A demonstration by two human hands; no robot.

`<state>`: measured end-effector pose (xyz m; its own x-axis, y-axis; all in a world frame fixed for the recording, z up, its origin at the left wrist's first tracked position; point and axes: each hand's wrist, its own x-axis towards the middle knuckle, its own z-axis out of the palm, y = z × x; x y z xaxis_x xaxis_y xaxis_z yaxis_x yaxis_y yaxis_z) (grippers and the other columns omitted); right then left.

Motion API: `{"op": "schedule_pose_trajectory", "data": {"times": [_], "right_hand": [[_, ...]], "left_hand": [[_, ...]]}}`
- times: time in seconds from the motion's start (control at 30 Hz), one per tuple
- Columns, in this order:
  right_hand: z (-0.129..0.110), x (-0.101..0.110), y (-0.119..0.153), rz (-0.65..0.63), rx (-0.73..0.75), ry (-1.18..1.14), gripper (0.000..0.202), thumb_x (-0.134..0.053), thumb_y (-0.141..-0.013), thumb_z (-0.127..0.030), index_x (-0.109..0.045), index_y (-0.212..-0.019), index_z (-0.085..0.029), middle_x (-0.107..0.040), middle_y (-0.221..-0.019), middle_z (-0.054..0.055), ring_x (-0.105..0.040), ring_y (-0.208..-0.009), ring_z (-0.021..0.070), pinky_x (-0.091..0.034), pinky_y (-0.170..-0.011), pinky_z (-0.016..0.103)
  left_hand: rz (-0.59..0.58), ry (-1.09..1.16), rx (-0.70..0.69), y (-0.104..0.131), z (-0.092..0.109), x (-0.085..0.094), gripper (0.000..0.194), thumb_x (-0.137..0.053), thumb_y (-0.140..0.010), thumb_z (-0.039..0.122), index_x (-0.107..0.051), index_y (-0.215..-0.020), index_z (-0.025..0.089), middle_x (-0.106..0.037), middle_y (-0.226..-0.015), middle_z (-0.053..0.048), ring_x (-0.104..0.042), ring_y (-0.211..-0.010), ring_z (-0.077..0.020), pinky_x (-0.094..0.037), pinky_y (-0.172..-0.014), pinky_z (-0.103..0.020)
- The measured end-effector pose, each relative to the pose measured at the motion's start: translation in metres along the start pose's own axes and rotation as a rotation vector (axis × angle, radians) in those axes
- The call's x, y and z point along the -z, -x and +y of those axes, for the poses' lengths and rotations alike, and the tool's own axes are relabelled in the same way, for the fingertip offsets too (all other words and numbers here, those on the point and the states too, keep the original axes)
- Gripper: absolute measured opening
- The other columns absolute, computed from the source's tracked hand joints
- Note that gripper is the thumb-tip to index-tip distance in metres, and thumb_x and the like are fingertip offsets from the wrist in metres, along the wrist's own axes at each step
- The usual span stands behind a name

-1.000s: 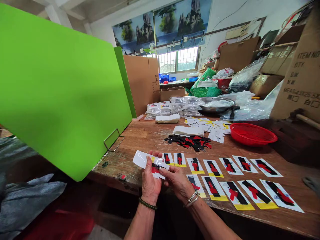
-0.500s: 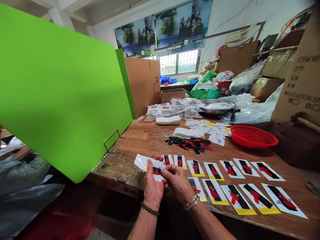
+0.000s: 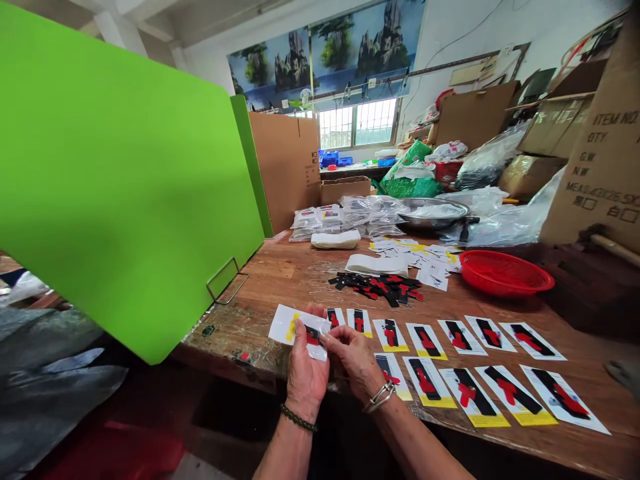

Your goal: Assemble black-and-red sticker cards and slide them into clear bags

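My left hand (image 3: pixel 309 367) is closed around a clear plastic bag (image 3: pixel 280 325), its thumb pressing on top. Inside the bag are a white card with a yellow band and a black-and-red piece. At the bag's right end my right hand (image 3: pixel 356 357) pinches the edge with thumb and fingertips; whether it grips the card or only the bag I cannot tell. To the right, two rows of white-and-yellow cards (image 3: pixel 473 419) lie on the wooden table, each carrying a black strip (image 3: pixel 477 393) and a red piece (image 3: pixel 467 393).
Behind the rows lies a pile of loose black and red pieces (image 3: pixel 380 288), with white stacks of bags (image 3: pixel 377 265) and scattered cards (image 3: pixel 433 273). A red basket (image 3: pixel 505 272) stands right. Filled bags (image 3: pixel 325 217) sit farther back. A green board (image 3: pixel 130 180) rises at left.
The bag has turned flatter towards me, and the card's yellow band shows more plainly. Both hands stay in nearly the same place, still holding it.
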<state>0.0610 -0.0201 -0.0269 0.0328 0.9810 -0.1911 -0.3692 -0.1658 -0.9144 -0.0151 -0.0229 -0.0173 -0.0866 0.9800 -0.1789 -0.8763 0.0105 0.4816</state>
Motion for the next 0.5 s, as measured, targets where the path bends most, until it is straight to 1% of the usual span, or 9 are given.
{"op": "schedule_pose_trajectory", "data": {"times": [0.07,0.1,0.17,0.23,0.27,0.33,0.4,0.43,0.5], "right_hand": [[-0.007,0.0,0.002,-0.02,-0.002,-0.076,0.046,-0.086,-0.047,-0.045,-0.065,-0.075,-0.016,-0.066,-0.066,0.0,-0.055,-0.057,0.0106,-0.04,-0.053,0.022],[-0.01,0.001,0.002,-0.045,-0.012,-0.093,0.047,-0.086,-0.047,-0.045,-0.065,-0.076,-0.015,-0.065,-0.065,0.0,-0.054,-0.055,0.0098,-0.039,-0.052,0.021],[-0.015,0.004,0.002,-0.081,-0.034,-0.064,0.045,-0.085,-0.048,-0.049,-0.064,-0.07,-0.015,-0.058,-0.054,-0.003,-0.044,-0.045,0.0065,-0.031,-0.043,0.02],[-0.018,0.009,0.001,-0.056,-0.041,-0.014,0.044,-0.083,-0.048,-0.051,-0.06,-0.062,-0.017,-0.046,-0.042,-0.008,-0.032,-0.036,0.0043,-0.022,-0.037,0.02],[-0.018,0.011,0.0,-0.026,-0.031,0.006,0.044,-0.083,-0.049,-0.052,-0.057,-0.059,-0.018,-0.043,-0.04,-0.009,-0.029,-0.034,0.0041,-0.02,-0.036,0.02],[-0.017,0.016,-0.002,0.036,0.005,0.048,0.044,-0.083,-0.049,-0.051,-0.053,-0.055,-0.019,-0.043,-0.039,-0.008,-0.029,-0.035,0.0045,-0.02,-0.036,0.021],[-0.017,0.019,-0.001,0.064,0.047,0.08,0.045,-0.084,-0.05,-0.05,-0.051,-0.053,-0.019,-0.044,-0.041,-0.007,-0.031,-0.038,0.0051,-0.021,-0.037,0.021],[-0.018,0.02,-0.001,0.049,0.062,0.081,0.045,-0.084,-0.051,-0.05,-0.052,-0.054,-0.019,-0.047,-0.043,-0.006,-0.034,-0.039,0.0058,-0.022,-0.038,0.021],[-0.021,0.022,0.001,-0.048,0.065,0.053,0.043,-0.084,-0.052,-0.051,-0.059,-0.061,-0.018,-0.056,-0.051,-0.003,-0.042,-0.044,0.0084,-0.029,-0.041,0.021]], "left_hand": [[-0.019,-0.012,0.043,0.001,0.0,0.001,0.031,-0.059,-0.09,0.039,-0.069,-0.108,0.015,-0.068,-0.12,-0.013,-0.062,-0.114,-0.0223,-0.048,-0.101,-0.034],[-0.028,-0.025,0.056,0.002,0.001,0.001,0.031,-0.06,-0.09,0.038,-0.07,-0.107,0.014,-0.068,-0.119,-0.014,-0.062,-0.115,-0.0229,-0.048,-0.102,-0.035],[-0.044,-0.053,0.044,0.003,0.003,0.003,0.03,-0.065,-0.087,0.036,-0.07,-0.107,0.015,-0.07,-0.115,-0.013,-0.063,-0.113,-0.0234,-0.048,-0.102,-0.036],[-0.053,-0.099,-0.007,0.005,0.006,0.007,0.031,-0.07,-0.083,0.034,-0.07,-0.108,0.016,-0.071,-0.112,-0.011,-0.064,-0.111,-0.0237,-0.048,-0.103,-0.037],[-0.057,-0.13,-0.035,0.005,0.007,0.009,0.031,-0.072,-0.082,0.033,-0.07,-0.108,0.016,-0.072,-0.111,-0.01,-0.065,-0.11,-0.0241,-0.048,-0.103,-0.038],[-0.051,-0.194,-0.059,0.006,0.01,0.012,0.032,-0.072,-0.081,0.034,-0.07,-0.107,0.015,-0.072,-0.11,-0.01,-0.065,-0.109,-0.0255,-0.049,-0.101,-0.039],[-0.033,-0.235,-0.045,0.008,0.011,0.015,0.031,-0.07,-0.083,0.037,-0.071,-0.104,0.015,-0.073,-0.109,-0.011,-0.065,-0.109,-0.0262,-0.05,-0.1,-0.039],[-0.03,-0.243,-0.033,0.008,0.011,0.015,0.031,-0.07,-0.083,0.037,-0.071,-0.103,0.015,-0.073,-0.108,-0.011,-0.066,-0.109,-0.0263,-0.05,-0.1,-0.039],[-0.038,-0.24,0.0,0.01,0.011,0.014,0.03,-0.07,-0.082,0.037,-0.071,-0.102,0.015,-0.073,-0.107,-0.011,-0.066,-0.108,-0.0261,-0.05,-0.1,-0.039]]}}
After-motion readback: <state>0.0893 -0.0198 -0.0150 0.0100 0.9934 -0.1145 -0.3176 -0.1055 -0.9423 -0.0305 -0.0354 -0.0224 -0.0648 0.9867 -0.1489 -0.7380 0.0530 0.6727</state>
